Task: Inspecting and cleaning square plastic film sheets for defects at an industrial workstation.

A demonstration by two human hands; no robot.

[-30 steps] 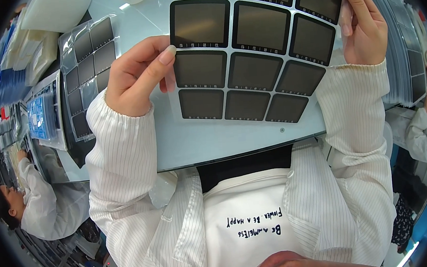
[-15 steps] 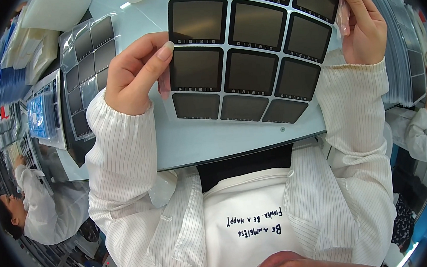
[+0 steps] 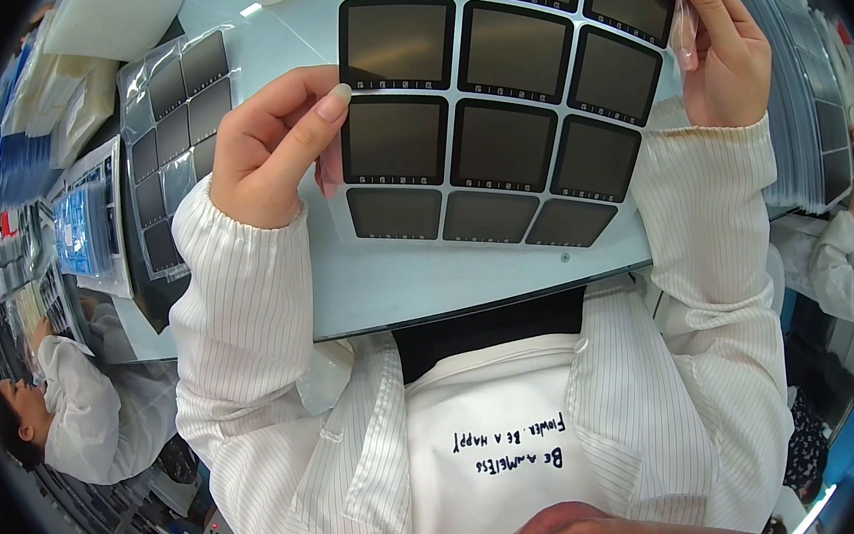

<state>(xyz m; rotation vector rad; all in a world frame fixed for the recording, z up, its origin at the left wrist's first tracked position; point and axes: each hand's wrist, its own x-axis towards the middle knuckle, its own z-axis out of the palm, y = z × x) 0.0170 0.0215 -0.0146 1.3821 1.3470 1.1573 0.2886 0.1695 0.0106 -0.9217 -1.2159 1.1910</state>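
Still pinching opposite side edges of the dark-panelled sheet above the surface, left hand and right hand; second-lowest visible row looking larger than a second ago.

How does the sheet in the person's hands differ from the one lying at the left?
The held sheet is pinched at its edges by the left hand and right hand; the lying sheet is untouched. The held sheet looks larger in view than the lying sheet. The lying sheet shows shiny, crinkled clear film; the held sheet looks smoother. Both carry dark rectangles in rows.
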